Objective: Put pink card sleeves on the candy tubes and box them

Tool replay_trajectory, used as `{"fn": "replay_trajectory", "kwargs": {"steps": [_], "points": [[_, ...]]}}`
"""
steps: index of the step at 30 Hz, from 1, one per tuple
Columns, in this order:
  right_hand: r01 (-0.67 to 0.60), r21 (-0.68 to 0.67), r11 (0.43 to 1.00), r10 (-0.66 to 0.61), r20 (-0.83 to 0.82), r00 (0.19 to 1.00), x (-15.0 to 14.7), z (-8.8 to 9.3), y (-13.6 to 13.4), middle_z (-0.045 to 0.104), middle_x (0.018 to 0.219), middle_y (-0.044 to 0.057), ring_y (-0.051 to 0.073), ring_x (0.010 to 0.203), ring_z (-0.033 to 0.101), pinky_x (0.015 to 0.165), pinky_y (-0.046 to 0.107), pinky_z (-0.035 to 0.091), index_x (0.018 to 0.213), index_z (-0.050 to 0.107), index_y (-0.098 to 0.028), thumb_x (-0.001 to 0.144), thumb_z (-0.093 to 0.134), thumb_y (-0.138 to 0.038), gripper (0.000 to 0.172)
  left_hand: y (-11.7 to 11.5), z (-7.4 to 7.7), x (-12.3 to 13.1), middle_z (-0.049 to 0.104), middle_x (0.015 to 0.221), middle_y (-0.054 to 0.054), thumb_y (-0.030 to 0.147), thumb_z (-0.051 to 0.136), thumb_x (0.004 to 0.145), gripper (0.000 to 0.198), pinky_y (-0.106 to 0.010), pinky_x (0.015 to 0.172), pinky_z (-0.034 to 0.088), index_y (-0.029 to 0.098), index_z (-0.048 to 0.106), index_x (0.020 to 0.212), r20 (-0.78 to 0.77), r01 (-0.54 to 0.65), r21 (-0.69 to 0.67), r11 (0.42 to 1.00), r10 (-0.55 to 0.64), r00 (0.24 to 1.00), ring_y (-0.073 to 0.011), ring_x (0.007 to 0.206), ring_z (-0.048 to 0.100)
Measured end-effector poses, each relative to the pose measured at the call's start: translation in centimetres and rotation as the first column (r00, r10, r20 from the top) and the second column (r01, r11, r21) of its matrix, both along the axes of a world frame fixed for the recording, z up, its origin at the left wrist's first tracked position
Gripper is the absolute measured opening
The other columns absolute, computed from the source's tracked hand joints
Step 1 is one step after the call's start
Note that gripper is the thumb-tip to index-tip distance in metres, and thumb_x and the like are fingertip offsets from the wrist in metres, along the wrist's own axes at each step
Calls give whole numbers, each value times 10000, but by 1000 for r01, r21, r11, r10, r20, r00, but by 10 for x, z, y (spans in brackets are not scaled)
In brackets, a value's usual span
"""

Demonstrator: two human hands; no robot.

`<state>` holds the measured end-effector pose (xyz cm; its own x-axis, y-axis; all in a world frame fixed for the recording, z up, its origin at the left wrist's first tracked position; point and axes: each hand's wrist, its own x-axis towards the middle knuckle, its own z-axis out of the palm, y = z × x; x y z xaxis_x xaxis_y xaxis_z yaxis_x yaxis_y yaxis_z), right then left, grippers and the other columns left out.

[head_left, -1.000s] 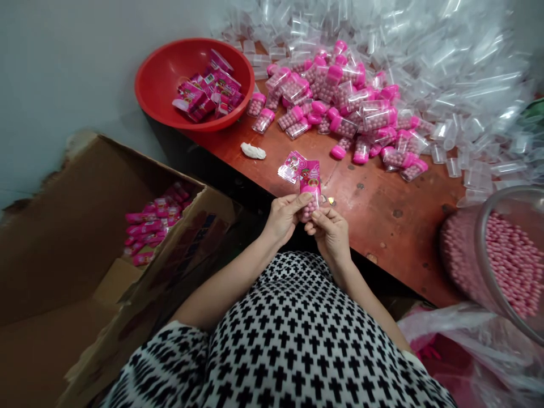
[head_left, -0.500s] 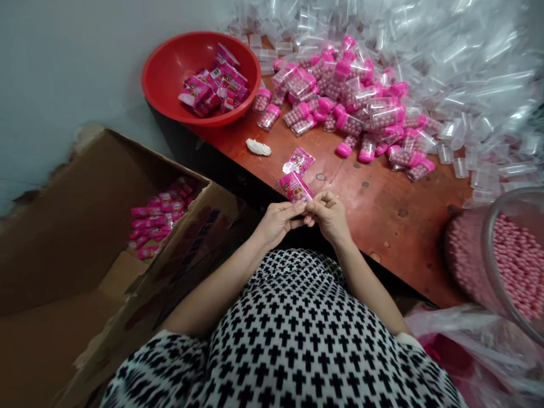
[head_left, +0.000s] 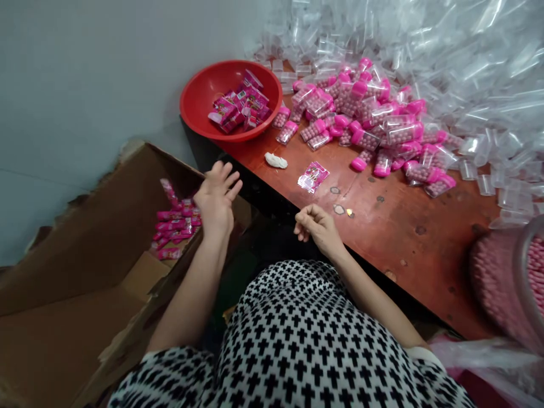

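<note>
My left hand [head_left: 217, 195] is raised over the edge of the cardboard box [head_left: 114, 283], fingers spread, holding nothing. Beyond it, a pink wrapped packet [head_left: 169, 192] stands out above the pile of pink packets [head_left: 174, 226] in the box; whether it touches them I cannot tell. My right hand [head_left: 317, 226] is at the table's front edge, fingers curled together; anything inside them is hidden. A small stack of pink printed wrappers [head_left: 313, 177] lies flat on the table [head_left: 374, 226] just beyond it. To their left is a crumpled white wad [head_left: 276, 161].
A red bowl [head_left: 191, 116] with more pink wrappers stands at the table's far left corner. Pink-capped tubes of pink beads [head_left: 365, 113] are heaped behind, beside many clear empty tubes [head_left: 467, 73]. A tub of pink beads [head_left: 495, 277] stands at right. A tiny yellowish bit [head_left: 349, 212] lies on the table.
My hands have parted. The left has let go of the pink packet and swung left to the box, where a packet now shows above the pile. The view has shifted slightly left.
</note>
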<state>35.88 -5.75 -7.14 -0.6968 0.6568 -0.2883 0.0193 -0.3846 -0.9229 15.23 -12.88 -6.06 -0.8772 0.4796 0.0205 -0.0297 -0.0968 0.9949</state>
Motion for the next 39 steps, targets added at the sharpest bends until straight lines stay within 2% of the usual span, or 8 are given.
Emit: {"fn": "replay_trajectory", "kwargs": {"steps": [5,9,15,21,27,33,37,39], "points": [[58,8,998,-58,49,997,13,-3,2,646,547,-44,65,413,550,390,151,401,738,544,-195,737,720,-545,391,73,-38,-14,507,1433,-89,464,660,810,430,-438,1180,251,227,668,1168,-570,94,-406,909,-333,751,-282,1380,382],[86,7,996,-86,80,993,21,-1,3,648,543,-37,68,409,548,386,156,405,718,551,-192,714,735,-556,408,98,-53,-24,602,1302,-86,330,596,856,220,-477,1159,253,208,718,993,-561,142,-485,863,-432,706,-292,1328,419],[101,45,994,-105,90,990,28,4,14,647,543,-30,70,406,547,385,160,409,700,553,-186,727,732,-543,400,87,-40,6,587,1330,-49,370,618,859,236,-421,1191,184,201,702,1001,-583,215,-380,899,-414,699,-259,1376,367],[131,107,986,-140,78,987,29,10,30,649,553,-31,65,412,543,392,157,406,712,565,-184,742,728,-526,380,100,-46,50,616,1319,-81,245,640,852,242,-469,1163,262,220,694,1087,-551,444,-477,758,-652,521,-277,1381,402],[166,168,972,-183,95,978,28,7,46,630,567,-35,74,440,535,412,178,414,713,562,-192,741,728,-526,374,102,-60,58,650,1273,-74,230,592,881,170,-484,1158,281,227,727,983,-552,391,-417,820,-570,608,-261,1348,445],[405,259,877,-410,-38,912,6,-4,75,651,865,-27,99,730,612,573,191,487,970,546,-226,669,795,-442,446,84,-41,84,638,1299,-57,254,601,876,176,-463,1163,294,253,732,993,-488,398,-243,885,-466,738,-236,1337,466],[350,215,912,-338,-94,937,3,-2,86,525,605,-108,71,527,510,516,181,428,978,510,-230,706,762,-383,401,70,-22,94,662,1248,-81,361,741,766,350,-387,1060,440,239,714,1092,-136,447,-102,889,-458,879,-248,1217,578],[242,209,948,-229,-83,970,8,2,87,507,582,-115,71,501,490,488,178,404,988,514,-227,698,767,-361,407,66,-17,94,716,1097,-101,444,776,711,439,-367,913,540,190,718,1064,176,536,-30,844,-523,834,-244,1036,670]]}}
